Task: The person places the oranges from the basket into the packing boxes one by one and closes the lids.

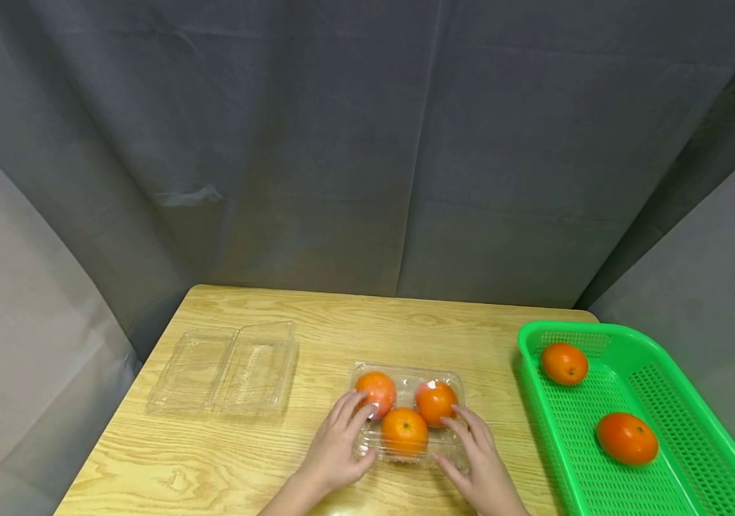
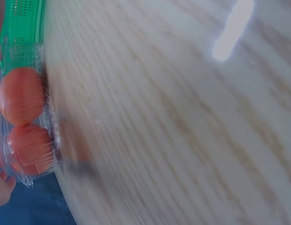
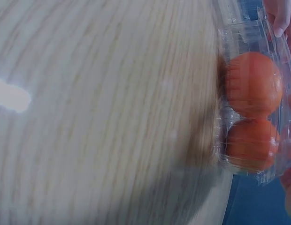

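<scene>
A clear plastic clamshell box [image 1: 406, 372] sits near the front middle of the table, its lid over three oranges [image 1: 405, 431]. My left hand [image 1: 339, 448] grips its left side, fingertips curved over the top and thumb at the near edge. On the opposite side, my right hand [image 1: 480, 459] holds the box the same way, fingers spread along the edge. Both wrist views show two of the oranges side by side through the transparent wall [image 3: 220, 136]. In the right wrist view, part of the left hand [image 3: 282, 21] shows at the box's far end.
Another clear clamshell [image 1: 254, 369] lies unfolded on the left of the wooden table [image 1: 335, 326], with nothing inside. At the right stands a green perforated basket [image 1: 552, 437] with two more oranges [image 1: 627, 438]. A grey curtain [image 1: 315, 158] hangs behind the table.
</scene>
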Available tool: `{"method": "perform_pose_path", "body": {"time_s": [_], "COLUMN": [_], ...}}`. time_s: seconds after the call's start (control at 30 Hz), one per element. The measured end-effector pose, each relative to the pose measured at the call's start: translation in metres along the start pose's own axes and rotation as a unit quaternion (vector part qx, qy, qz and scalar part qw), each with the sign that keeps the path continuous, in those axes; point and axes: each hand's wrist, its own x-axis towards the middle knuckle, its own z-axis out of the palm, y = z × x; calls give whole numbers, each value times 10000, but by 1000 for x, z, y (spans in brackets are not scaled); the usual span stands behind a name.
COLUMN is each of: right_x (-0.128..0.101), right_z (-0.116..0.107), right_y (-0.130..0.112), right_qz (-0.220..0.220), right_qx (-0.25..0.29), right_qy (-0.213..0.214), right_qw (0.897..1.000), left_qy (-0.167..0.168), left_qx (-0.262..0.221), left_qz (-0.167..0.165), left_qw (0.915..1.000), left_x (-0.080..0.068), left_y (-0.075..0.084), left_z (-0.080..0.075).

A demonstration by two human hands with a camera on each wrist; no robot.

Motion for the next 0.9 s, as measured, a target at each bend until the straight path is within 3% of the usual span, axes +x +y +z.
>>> {"method": "perform_pose_path", "body": {"time_s": [0.37, 0.9], "right_x": [-2, 7], "right_z": [2, 5], "right_y": [2, 4], "right_qz": [0, 201], "right_qx": [-269, -134], "right_qy": [-21, -86], "right_qw": [9996, 9997], "left_qy": [212, 105], "left_qx": [-23, -118], "left_qz": [155, 126], "left_qw": [9997, 9998], "left_x": [1, 10], "left_y": [0, -7], "left_z": [2, 3]}}
